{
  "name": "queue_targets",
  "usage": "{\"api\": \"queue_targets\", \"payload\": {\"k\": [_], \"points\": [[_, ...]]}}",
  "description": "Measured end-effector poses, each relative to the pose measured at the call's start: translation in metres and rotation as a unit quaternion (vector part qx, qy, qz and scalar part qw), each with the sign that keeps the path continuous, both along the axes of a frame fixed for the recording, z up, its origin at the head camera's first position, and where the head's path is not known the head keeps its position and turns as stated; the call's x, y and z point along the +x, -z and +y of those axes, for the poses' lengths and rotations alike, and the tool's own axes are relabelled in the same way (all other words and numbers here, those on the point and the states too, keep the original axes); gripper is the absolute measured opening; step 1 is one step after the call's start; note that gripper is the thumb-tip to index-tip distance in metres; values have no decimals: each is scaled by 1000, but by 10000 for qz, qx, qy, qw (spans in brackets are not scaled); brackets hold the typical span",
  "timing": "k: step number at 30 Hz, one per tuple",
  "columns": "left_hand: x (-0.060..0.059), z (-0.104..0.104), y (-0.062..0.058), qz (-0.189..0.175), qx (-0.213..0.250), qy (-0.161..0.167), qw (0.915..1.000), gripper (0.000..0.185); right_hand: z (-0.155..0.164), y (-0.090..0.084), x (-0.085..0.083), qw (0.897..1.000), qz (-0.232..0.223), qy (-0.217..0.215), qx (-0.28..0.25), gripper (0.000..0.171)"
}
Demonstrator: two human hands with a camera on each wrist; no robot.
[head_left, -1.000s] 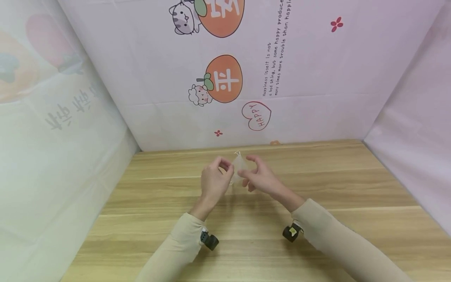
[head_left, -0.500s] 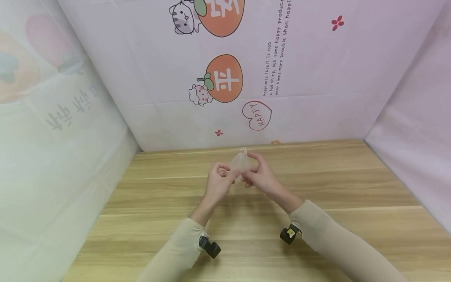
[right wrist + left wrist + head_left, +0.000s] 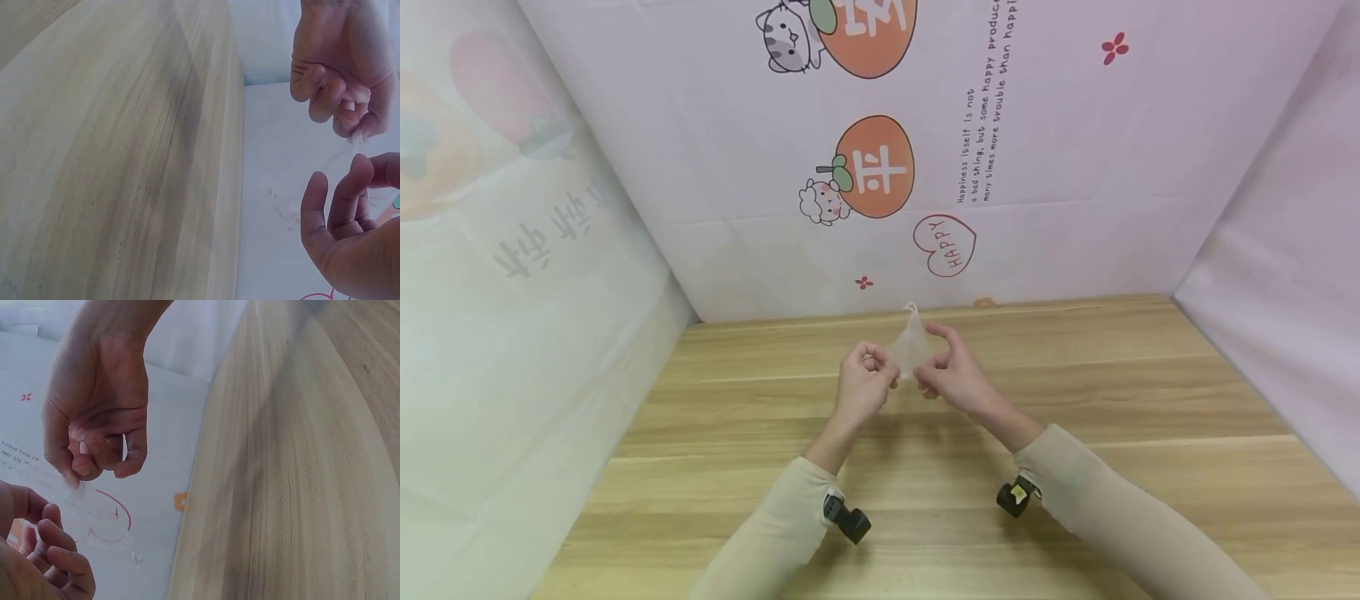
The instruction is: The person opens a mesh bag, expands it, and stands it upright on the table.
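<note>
Thin clear film pouch (image 3: pixel 912 343) raised slightly, pinched between hands.

Head view high above the table (image 3: pixel 1075 392); both wrist views close, sharing the hands.

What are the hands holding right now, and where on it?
A small clear bag, held above the table: left hand pinches its lower left edge, right hand its lower right edge.
</note>
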State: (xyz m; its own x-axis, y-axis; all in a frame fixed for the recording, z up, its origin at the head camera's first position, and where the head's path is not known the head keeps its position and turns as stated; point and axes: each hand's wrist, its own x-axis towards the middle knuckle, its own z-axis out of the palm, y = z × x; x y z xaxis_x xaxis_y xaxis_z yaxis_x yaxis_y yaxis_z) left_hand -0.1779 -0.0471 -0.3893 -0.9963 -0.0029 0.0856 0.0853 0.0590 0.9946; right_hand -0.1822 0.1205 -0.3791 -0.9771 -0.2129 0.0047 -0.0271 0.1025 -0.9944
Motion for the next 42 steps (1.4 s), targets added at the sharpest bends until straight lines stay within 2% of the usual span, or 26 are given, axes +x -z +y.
{"api": "queue_targets", "payload": {"k": [9, 17, 26, 35, 38, 42], "points": [[-1, 1, 1, 69, -185, -101, 9998, 20, -1, -2, -1, 9996, -122, 86, 230, 79], [0, 2, 0, 20, -252, 142, 9996, 20, -2, -1, -3, 9977, -301, 113, 598, 71], [0, 3, 0, 69, -349, 143, 9993, 20, -3, 2, -5, 9980, -339, -5, 542, 80], [0, 2, -2, 170, -525, 56, 9985, 20, 2, 0, -6, 9950, -161, -13, 986, 83], [0, 0, -3, 223, -577, 32, 9981, 20, 5, -3, -4, 9876, 289, 24, 1543, 85], [1, -3, -3, 294, -630, 56, 9976, 21, 7, -7, -2, 9588, 1249, 373, 2523, 80]]}}
